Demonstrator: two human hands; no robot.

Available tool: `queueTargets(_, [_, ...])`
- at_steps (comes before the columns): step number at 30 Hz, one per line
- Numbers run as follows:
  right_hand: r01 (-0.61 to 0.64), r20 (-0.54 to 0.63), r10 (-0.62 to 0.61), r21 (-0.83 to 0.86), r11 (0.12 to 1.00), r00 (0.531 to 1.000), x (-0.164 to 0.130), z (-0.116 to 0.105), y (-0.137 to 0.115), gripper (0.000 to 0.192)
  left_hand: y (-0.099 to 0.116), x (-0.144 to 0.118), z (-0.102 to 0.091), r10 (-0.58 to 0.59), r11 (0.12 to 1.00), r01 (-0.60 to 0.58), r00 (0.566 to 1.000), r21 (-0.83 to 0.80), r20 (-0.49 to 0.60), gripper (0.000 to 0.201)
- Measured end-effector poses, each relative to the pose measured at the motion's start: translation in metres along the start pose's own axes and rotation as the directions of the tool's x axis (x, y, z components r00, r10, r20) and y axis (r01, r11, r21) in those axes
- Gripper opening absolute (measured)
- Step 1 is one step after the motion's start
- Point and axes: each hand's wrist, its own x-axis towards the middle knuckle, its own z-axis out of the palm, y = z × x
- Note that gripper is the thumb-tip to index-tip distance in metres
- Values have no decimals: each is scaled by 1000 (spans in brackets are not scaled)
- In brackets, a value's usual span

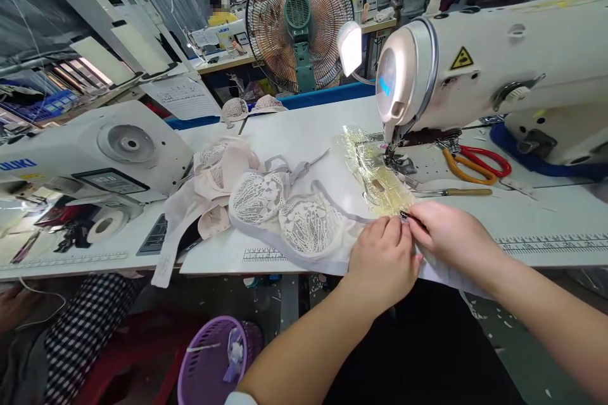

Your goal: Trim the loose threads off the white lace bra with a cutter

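Observation:
A white lace bra [294, 215] lies on the white sewing table [308, 133], with more pale pink bras [218, 177] piled to its left. My left hand [382, 259] pinches the bra's right edge at the table's front. My right hand [453, 234] meets it there and holds a small dark metal tool [409, 216] at the fabric. Both hands are just in front of the white sewing machine [475, 69], whose needle area [396, 158] stands over a patch of yellowish clear tape [373, 171].
Orange-and-red scissors [475, 163] and a wooden-handled tool [456, 192] lie under the machine arm. A second machine [95, 152] stands at the left, a fan [298, 19] behind the table. A purple basket [216, 361] sits on the floor. A person's checked sleeve [90, 323] shows lower left.

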Motion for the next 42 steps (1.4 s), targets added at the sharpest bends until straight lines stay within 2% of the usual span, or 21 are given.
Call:
queueTargets(8, [42,83,-38,-52,998,996,-11,-9,6,22,-1,1,-2,6,1000,-5,1000,-9,11,42])
queueTargets(13, [-5,56,7,-33,999,998,-12,-10,8,20,-1,4,-5,-12,999,13,999,-42,32,38])
queueTargets(22, [-14,40,15,-17,1000,999,-3,-1,6,20,-1,3,-3,-10,998,8,1000,-57,-23,31])
queueTargets(29, [14,126,-16,11,1000,992,-17,-5,16,22,-2,2,-1,-16,999,14,999,-50,-43,28])
queueTargets(33, [5,81,-8,43,999,997,-21,-9,18,23,-2,1,1,-8,999,6,998,-32,-58,25])
queueTargets(37, [-27,57,25,47,999,998,-16,-9,15,22,-3,0,3,24,1000,-23,990,10,-142,23])
queueTargets(42, [-3,42,1,53,999,999,-11,-4,12,24,-3,-1,4,38,999,-34,983,27,-178,24])
